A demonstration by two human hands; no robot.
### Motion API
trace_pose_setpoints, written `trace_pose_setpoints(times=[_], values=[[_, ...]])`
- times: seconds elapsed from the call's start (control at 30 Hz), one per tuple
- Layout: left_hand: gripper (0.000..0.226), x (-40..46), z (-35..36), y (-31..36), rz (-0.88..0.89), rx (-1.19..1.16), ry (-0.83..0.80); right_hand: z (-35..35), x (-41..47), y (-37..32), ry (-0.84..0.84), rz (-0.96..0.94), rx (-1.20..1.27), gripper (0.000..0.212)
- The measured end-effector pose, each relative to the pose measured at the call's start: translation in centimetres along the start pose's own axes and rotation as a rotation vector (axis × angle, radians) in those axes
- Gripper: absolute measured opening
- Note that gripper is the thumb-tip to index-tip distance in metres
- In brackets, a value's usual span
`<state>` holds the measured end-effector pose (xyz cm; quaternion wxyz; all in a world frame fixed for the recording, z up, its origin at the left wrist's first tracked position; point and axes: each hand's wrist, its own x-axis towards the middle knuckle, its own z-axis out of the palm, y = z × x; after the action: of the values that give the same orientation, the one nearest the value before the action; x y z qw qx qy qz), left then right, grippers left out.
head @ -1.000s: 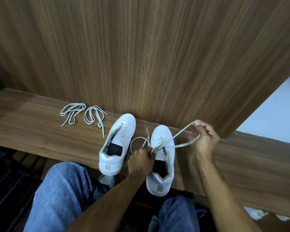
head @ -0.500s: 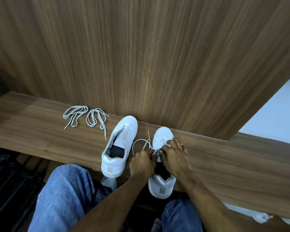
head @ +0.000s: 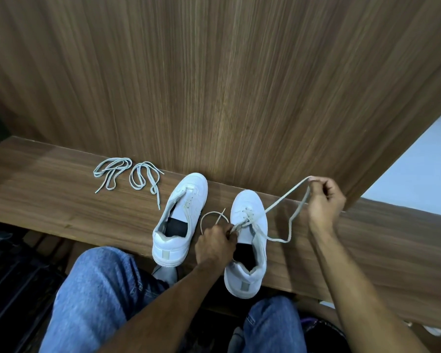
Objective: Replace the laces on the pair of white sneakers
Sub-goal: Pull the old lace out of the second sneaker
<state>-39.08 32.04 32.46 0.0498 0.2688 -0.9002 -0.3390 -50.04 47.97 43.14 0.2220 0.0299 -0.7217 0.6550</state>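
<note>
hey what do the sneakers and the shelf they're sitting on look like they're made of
The sneakers: smooth white leather or faux leather, judging by the matte, seamless uppers; which one, I cannot tell. The shelf: brown wood-grain surface, probably laminate or veneer, given its even streaks and soft sheen.

Single head-worn wide-angle view, no second view to overlap. Looks forward and steeply down from above the seated person's lap. Knees in jeans (head: 99, 296) fill the bottom edge, both forearms reach up into frame from below. Wooden surface (head: 49, 197) runs across the middle, close, at arm's reach. Upright wood panel (head: 214, 85) fills the upper half, facing the camera. Straight edges bow from lens distortion toward the corners.
</note>
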Motion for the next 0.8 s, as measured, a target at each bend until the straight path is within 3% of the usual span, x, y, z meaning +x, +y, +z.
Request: trace_pose_setpoints(times=[0.07, 0.13, 0.2, 0.3, 0.37, 0.53, 0.67, 0.8], values=[[0.042, 0.0, 0.0, 0.0, -0.007, 0.005, -0.002, 0.0, -0.6, 1.1, -0.089, 0.03, -0.159, 0.013], [0.04, 0.0, 0.0, 0.0, -0.004, 0.0, -0.007, -0.1, -2.0, 2.5, -0.217, 0.074, -0.492, 0.033], [0.036, 0.1, -0.1, 0.0, 0.012, -0.004, -0.011, -0.1, -3.8, 3.8, -0.373, -0.017, -0.725, 0.05], [0.028, 0.0, -0.3, 0.2, 0.037, -0.014, -0.003, 0.6, -6.1, 4.7, -0.708, -0.122, -0.872, 0.046], [0.029, -0.1, -0.3, 0.1, 0.045, -0.006, -0.006, 1.3, -7.0, 4.8, -0.825, -0.14, -0.917, 0.037], [0.033, 0.0, -0.3, 0.1, 0.035, -0.003, -0.002, 2.6, -7.6, 4.6, -0.852, -0.143, -0.963, 0.029], [0.024, -0.2, -0.4, 0.2, 0.055, -0.006, 0.008, 2.7, -7.5, 4.8, -0.779, -0.156, -0.925, 0.007], [0.025, -0.3, -0.6, 0.2, 0.034, -0.001, 0.016, 2.5, -7.0, 4.9, -0.411, 0.26, -0.419, 0.013]])
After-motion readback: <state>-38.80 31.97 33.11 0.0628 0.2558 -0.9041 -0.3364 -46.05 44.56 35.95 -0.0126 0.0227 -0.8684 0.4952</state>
